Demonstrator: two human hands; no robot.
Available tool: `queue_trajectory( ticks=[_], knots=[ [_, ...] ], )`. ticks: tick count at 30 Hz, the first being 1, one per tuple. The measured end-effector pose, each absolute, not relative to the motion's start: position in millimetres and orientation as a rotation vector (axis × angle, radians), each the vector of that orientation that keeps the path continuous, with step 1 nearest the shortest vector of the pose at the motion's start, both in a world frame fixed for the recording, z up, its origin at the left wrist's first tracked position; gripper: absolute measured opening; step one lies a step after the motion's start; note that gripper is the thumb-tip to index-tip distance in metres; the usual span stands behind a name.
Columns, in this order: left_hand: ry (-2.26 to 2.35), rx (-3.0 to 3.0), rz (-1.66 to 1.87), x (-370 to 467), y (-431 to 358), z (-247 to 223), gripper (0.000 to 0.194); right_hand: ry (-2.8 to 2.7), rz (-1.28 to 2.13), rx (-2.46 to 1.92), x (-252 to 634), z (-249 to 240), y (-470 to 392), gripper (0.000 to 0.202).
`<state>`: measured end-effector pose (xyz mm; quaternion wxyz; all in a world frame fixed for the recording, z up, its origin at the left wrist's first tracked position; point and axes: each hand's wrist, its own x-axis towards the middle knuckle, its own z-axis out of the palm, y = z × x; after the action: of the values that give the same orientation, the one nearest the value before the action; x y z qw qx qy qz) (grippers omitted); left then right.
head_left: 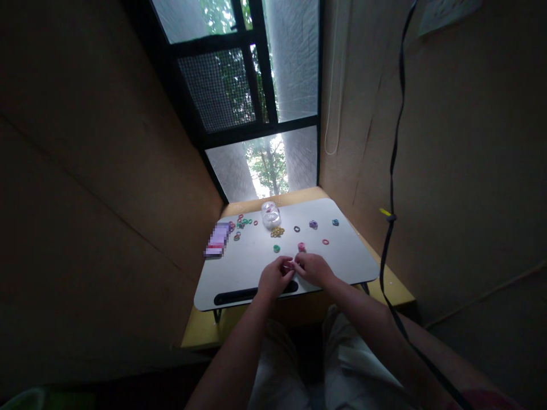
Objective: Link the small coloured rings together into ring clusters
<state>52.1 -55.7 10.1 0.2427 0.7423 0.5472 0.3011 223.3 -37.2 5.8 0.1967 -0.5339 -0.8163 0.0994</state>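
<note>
My left hand (276,277) and my right hand (313,269) meet above the front part of a white lap table (239,273). Between their fingertips is a small pink band (290,265), held by both hands. Just beyond the right hand lies a pink bundle of bands (301,246), with a green bundle (277,249) to its left. Farther back are a heap of yellow bands (277,232), a dark ring (297,229), a purple bundle (313,224), a blue bundle (335,222) and a red ring (325,242).
A clear plastic jar (270,215) stands at the table's back edge. Mixed red and green bands (241,224) lie at the back left, beside a phone (217,240). A black strap (391,188) hangs on the right. Behind the table is a window (265,159).
</note>
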Motion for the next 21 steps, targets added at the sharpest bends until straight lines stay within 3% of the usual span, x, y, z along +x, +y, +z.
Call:
queue_trajectory(
  ticks=[21],
  knots=[
    [1.613, 1.971, 0.815, 53.5, -58.2, 13.0, 0.016, -2.265, 0.324, -1.368, 225.4, 12.7, -43.1, 0.019]
  ],
)
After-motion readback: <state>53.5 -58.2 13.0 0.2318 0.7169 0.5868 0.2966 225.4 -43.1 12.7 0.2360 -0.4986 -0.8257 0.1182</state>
